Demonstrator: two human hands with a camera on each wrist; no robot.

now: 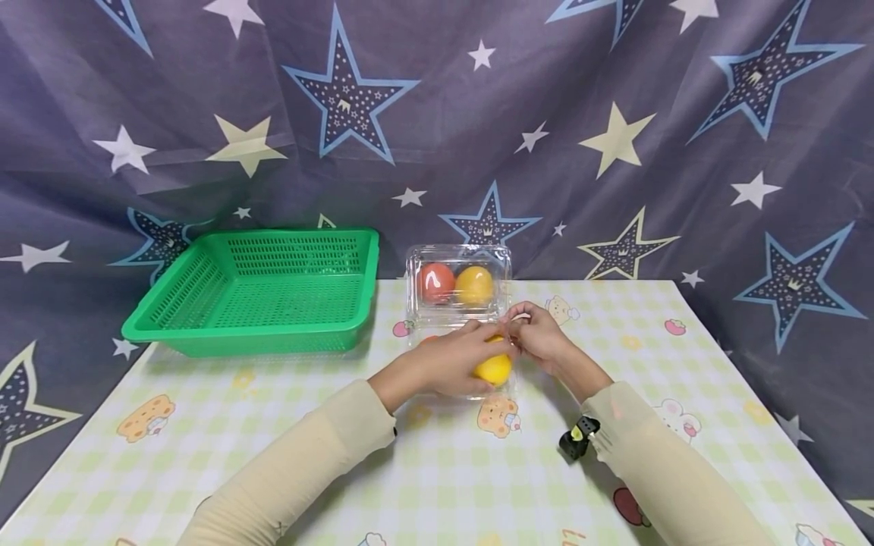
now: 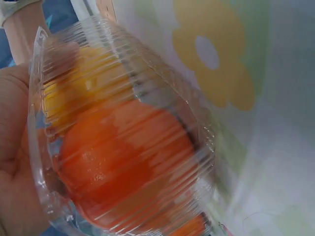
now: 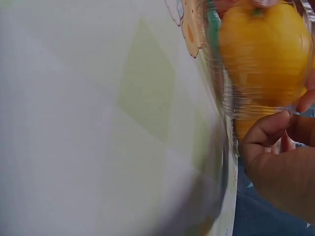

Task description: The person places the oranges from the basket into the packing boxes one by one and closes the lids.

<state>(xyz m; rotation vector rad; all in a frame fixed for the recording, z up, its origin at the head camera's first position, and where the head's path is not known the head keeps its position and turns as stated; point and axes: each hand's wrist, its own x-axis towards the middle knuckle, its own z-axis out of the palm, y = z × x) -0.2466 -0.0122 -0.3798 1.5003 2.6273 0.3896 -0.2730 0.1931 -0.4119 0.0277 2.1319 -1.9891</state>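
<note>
A clear plastic box (image 1: 460,395) lies in front of me, with a yellow bell pepper (image 3: 263,54) and an orange-red round fruit (image 2: 123,162) inside. My left hand (image 1: 454,360) reaches over it from the left, thumb and fingers spanning the pepper and largely covering the orange-red fruit in the head view. At the box's right side, my right hand (image 1: 541,340) pinches the plastic rim between thumb and finger. Just behind, a clear plastic section (image 1: 459,312) shows a red round fruit (image 1: 436,283) and a yellow round fruit (image 1: 474,287).
An empty green plastic basket (image 1: 246,336) stands at the back left. Beneath everything is a table with a checked, cartoon-printed cloth (image 1: 437,485). A star-patterned curtain (image 1: 437,114) hangs behind the table. A small black device (image 1: 577,440) hangs by my right cuff.
</note>
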